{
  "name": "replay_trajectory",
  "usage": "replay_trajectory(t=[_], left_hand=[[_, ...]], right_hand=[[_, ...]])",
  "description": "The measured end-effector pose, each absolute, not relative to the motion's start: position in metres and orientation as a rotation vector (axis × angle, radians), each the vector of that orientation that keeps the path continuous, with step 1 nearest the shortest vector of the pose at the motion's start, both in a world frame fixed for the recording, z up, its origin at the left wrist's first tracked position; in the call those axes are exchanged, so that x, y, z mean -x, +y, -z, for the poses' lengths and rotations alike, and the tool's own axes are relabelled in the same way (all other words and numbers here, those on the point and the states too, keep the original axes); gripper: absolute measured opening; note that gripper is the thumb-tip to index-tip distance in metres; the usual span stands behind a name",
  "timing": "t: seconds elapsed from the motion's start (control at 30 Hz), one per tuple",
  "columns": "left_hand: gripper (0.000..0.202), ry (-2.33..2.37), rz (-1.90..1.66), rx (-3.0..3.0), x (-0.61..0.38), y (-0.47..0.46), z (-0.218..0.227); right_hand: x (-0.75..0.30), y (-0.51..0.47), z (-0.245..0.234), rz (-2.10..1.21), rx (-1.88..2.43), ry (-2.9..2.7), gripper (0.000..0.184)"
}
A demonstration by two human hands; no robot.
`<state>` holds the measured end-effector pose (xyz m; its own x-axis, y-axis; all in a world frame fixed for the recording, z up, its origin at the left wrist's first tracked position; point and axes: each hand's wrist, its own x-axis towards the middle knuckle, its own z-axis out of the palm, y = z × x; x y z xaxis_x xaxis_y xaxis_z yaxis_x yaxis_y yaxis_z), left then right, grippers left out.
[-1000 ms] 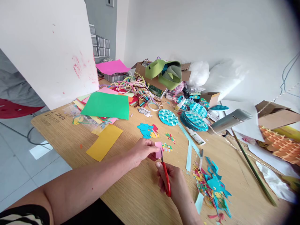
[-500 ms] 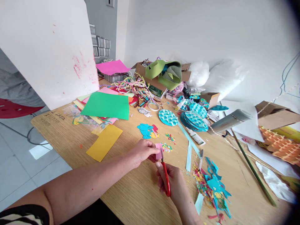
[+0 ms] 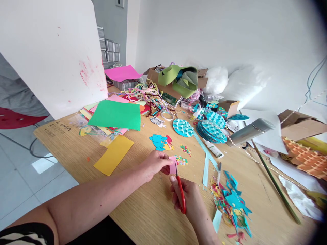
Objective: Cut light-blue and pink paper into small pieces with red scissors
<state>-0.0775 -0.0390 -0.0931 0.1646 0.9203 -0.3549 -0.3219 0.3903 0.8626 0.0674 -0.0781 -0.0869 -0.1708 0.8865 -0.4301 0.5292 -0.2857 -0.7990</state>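
Note:
A small piece of pink paper (image 3: 173, 165) is pinched between the thumb and fingers of my left hand (image 3: 156, 164). My right hand (image 3: 187, 194) grips red-handled scissors (image 3: 182, 195), whose blades lie at the paper's right edge. Just beyond the paper is a little pile of pale paper dots (image 3: 182, 160), with a second pile of red, green and yellow bits (image 3: 185, 149) behind it. Fish-shaped cutouts in blue (image 3: 157, 141), red and yellow lie further back, near a grey-and-white fish cutout (image 3: 157, 121).
Left are a yellow paper sheet (image 3: 114, 155) and a green sheet (image 3: 116, 114) on a stack. To the right lie paper scraps (image 3: 236, 200), a glue bottle (image 3: 214, 148), blue scaled discs (image 3: 183, 128), a grey flask (image 3: 251, 132) and a green stick (image 3: 277, 183).
The pink paper has shifted very slightly at the blades. Both hands stay in nearly the same place, and the rest of the table looks the same.

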Motion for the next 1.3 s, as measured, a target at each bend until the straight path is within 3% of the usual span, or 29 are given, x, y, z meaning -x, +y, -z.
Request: replay_trajectory(t=[1.3], left_hand=[[0.019,1.009,-0.967,-0.704,0.0747,-0.0392,0.0968]], right_hand=[[-0.0662,-0.0779,0.0891,-1.476,1.779,-1.524,0.054]])
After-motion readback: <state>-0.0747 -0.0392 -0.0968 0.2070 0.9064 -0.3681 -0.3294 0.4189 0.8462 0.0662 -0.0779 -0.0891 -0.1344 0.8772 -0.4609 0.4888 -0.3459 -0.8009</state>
